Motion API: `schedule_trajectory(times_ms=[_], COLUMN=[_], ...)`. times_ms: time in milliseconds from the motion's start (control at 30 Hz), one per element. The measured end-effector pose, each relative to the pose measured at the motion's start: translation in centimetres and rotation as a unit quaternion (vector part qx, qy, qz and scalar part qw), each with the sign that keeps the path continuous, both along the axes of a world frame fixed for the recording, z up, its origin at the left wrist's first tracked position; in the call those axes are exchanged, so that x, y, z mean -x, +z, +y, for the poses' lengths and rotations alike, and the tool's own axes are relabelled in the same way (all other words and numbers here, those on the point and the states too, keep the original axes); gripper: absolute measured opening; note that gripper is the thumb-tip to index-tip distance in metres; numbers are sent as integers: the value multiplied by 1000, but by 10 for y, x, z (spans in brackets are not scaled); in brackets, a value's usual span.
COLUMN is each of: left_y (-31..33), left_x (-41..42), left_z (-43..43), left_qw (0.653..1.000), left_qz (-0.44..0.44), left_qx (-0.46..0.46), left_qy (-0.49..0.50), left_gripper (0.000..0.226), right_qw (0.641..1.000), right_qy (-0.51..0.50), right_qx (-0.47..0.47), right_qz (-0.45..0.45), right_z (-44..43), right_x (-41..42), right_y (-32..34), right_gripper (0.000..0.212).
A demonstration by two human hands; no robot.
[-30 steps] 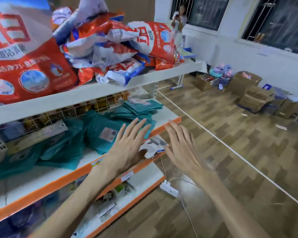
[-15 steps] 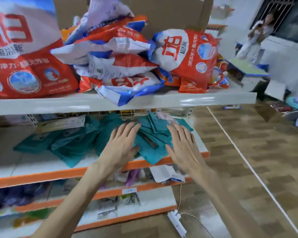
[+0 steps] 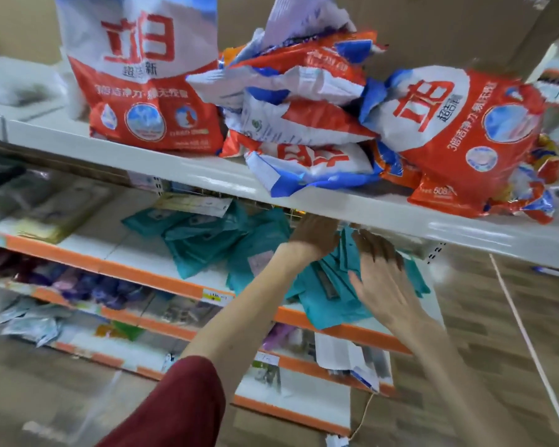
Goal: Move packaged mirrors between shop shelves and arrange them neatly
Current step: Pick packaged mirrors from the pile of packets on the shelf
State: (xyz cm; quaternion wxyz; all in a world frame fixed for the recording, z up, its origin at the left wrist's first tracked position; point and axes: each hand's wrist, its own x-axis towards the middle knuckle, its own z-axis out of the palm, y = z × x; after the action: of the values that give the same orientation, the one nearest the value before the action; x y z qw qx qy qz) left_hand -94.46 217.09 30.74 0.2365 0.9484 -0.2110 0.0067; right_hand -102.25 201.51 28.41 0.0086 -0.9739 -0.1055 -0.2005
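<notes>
Several flat teal packets (image 3: 207, 240) lie in a loose heap on the white, orange-edged middle shelf (image 3: 149, 272). My left hand (image 3: 313, 237) reaches deep under the upper shelf and rests on the teal pile; its fingertips are hidden by the shelf above. My right hand (image 3: 381, 279) lies flat with straight fingers on the rightmost teal packets (image 3: 329, 301), which overhang the shelf's front edge. Neither hand grips a packet.
The upper white shelf (image 3: 400, 214) carries red, white and blue detergent bags (image 3: 459, 140) just above my hands. Lower shelves hold small purple and mixed goods (image 3: 88, 288). A white cord (image 3: 526, 343) runs across the wooden floor at the right.
Both hands have pushed further in under the upper shelf onto the teal packets. The view has swung left and drawn closer to the shelves.
</notes>
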Motion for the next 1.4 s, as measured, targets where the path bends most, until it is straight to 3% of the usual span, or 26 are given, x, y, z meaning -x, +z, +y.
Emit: schedule_trajectory(times_ms=[133,267,533,633,867,967,1267,1400], left_y=[-23,-53,-101,-127,-172,-188,-190,-189], left_x=[-13,-16,-26,-22,-22,-24,-33,-34], left_z=[11,41,102,118,116,107,77,71], left_qw=[995,994,977,976,977,977,984,985], left_qz=[-51,-68,-154,-146,-140,-138,-86,-73], left_qx=[-78,-70,-95,-108,-96,-92,-91,-91], left_qy=[-24,-56,-116,-120,-131,-134,-129,-123], left_gripper=[67,77,74,65,71,70,69,70], right_qw=[999,998,996,991,981,976,973,973], right_qy=[-25,-43,-80,-105,-156,-171,-153,-139], right_qx=[13,7,5,5,-16,-11,-15,-49], right_qz=[16,38,44,84,116,134,172,177], right_z=[-8,-14,-16,-18,-43,-52,-85,-85], right_x=[-3,-11,-29,-29,-47,-53,-79,-88], right_y=[-14,-32,-67,-87,-120,-128,-144,-151], right_gripper=[68,73,72,72,61,67,78,72])
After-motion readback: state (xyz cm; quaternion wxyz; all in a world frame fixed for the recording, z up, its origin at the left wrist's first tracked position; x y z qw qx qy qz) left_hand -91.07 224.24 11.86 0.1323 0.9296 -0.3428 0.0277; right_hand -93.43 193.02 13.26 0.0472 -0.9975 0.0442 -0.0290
